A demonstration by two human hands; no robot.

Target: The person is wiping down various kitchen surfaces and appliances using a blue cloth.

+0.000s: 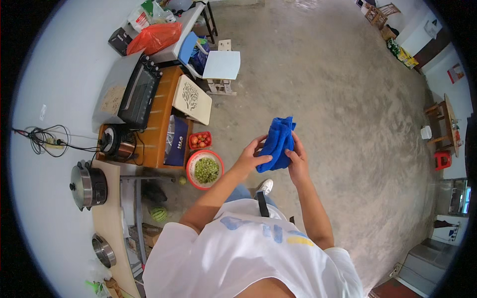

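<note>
A folded blue cloth (276,143), which looks like a towel, is held up in front of my body between both hands. My left hand (249,158) grips its left side, with the thumb lying across the lower left part. On the right side, my right hand (297,158) has its thumb pressed on the near face and its fingers behind the cloth. Some fingertips are hidden by the folds. Below the cloth, one white shoe (265,186) shows on the concrete floor (335,111).
Left of me, a wooden cabinet (156,123) carries a toaster oven (138,93). A red-rimmed basin (190,182) of green grapes and a red basket (209,138) of tomatoes stand on the floor. A white stool (222,65) is farther off, and a watermelon (159,214) lies under the side table (108,223).
</note>
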